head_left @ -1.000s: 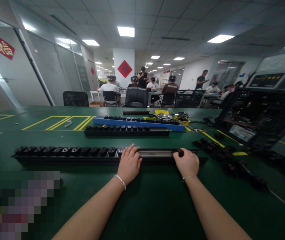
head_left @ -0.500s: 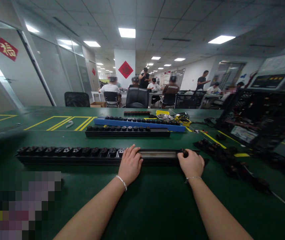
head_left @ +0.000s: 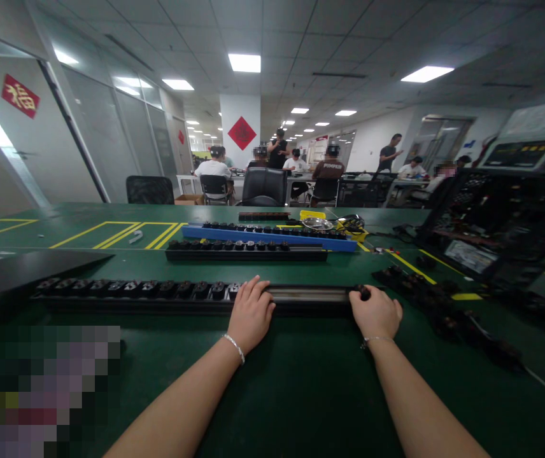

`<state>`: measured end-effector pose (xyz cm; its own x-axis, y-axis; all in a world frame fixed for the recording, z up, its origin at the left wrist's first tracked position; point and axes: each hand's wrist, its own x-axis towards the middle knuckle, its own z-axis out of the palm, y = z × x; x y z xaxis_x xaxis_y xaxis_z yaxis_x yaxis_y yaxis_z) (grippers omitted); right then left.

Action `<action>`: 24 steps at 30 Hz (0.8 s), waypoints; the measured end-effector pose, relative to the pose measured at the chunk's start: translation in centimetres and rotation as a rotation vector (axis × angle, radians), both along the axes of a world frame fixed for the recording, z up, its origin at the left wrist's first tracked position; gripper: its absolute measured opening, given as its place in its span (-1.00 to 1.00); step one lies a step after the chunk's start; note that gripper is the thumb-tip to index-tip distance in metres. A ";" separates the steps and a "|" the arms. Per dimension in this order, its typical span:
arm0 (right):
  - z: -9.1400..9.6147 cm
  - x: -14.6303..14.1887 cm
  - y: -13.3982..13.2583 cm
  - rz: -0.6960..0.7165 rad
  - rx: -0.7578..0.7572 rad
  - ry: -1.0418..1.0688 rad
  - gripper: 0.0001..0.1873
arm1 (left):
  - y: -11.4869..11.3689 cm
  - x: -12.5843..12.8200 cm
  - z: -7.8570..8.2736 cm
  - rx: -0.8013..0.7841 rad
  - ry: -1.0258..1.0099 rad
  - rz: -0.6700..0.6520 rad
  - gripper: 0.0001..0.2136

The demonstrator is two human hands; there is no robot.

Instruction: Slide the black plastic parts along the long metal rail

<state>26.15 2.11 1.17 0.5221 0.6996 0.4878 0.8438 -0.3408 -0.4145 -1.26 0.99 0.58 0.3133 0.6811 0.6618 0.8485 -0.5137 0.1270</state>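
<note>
A long black channel rail (head_left: 311, 308) lies across the table in front of me. A row of round black parts (head_left: 167, 290) fills its left portion, and bare metal track (head_left: 308, 294) shows to the right of them. My left hand (head_left: 252, 312) grips the rail near its middle, fingers bent over the top beside the last round part of the row; the thumb is hidden. At the rail's right end, my right hand (head_left: 375, 312) is closed on a small round black part (head_left: 363, 292), pinched between thumb and fingers. My hand covers most of that part.
Behind lie a shorter black rail (head_left: 248, 255) and a blue rail (head_left: 272, 238), both carrying round parts. Dark linked parts (head_left: 449, 312) and an opened machine case (head_left: 496, 216) stand right. A dark flat panel (head_left: 24, 273) is at left. Several people sit and stand further back.
My right hand has shifted slightly right along the rail with the small part. My left hand stays in place. A dark flat panel shows more clearly at the left edge.
</note>
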 end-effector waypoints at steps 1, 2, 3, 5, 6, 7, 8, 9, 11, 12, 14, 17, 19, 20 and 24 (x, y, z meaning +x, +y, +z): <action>0.0 0.0 0.0 0.003 -0.001 0.001 -0.56 | 0.0 0.0 0.0 -0.001 0.000 0.000 -0.86; 0.0 0.0 0.0 0.005 0.000 0.002 -0.56 | 0.0 0.0 0.0 -0.001 0.000 -0.001 -0.86; 0.0 0.0 -0.1 0.007 0.001 0.004 -0.56 | 0.0 0.0 0.0 0.000 -0.001 -0.001 -0.86; 0.1 0.1 -0.1 0.006 0.004 0.009 -0.57 | 0.0 0.0 0.1 -0.001 -0.001 0.000 -0.86; 0.1 0.1 -0.1 0.005 0.005 0.008 -0.57 | 0.0 0.0 0.1 -0.002 0.000 0.001 -0.86; 0.1 0.1 -0.1 0.005 0.004 0.002 -0.57 | 0.0 0.0 0.1 -0.004 0.001 0.002 -0.86; 0.1 0.2 -0.1 0.006 0.002 -0.008 -0.57 | -0.1 0.0 0.1 -0.007 0.002 0.003 -0.86; 0.2 0.2 -0.1 0.006 -0.001 -0.018 -0.57 | -0.1 0.1 0.2 -0.009 0.004 0.004 -0.86; 0.2 0.4 0.0 0.003 -0.004 -0.036 -0.57 | -0.1 0.1 0.2 -0.009 0.005 0.005 -0.86; 0.2 0.4 0.0 -0.002 -0.001 -0.040 -0.57 | 0.0 0.1 0.2 -0.009 0.006 0.006 -0.86; 0.3 0.5 0.0 -0.017 0.011 -0.039 -0.58 | 0.0 0.1 0.1 -0.005 0.005 0.007 -0.87; 0.3 0.4 0.0 -0.024 0.030 -0.032 -0.59 | 0.0 0.1 0.1 0.004 -0.001 0.006 -0.87; 0.3 0.5 0.0 -0.025 0.039 -0.026 -0.59 | 0.0 0.1 0.1 0.008 -0.002 0.005 -0.87; 0.3 0.5 0.0 -0.028 0.044 -0.020 -0.59 | 0.0 0.1 0.1 0.009 -0.002 0.005 -0.87; 0.2 1.1 0.0 -0.052 0.059 0.015 -0.58 | 0.0 0.1 0.1 0.002 0.001 0.008 -0.87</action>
<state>27.22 2.13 1.40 0.5642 0.6417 0.5195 0.8194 -0.3583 -0.4474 -1.16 0.95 0.72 0.3085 0.6820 0.6631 0.8527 -0.5072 0.1250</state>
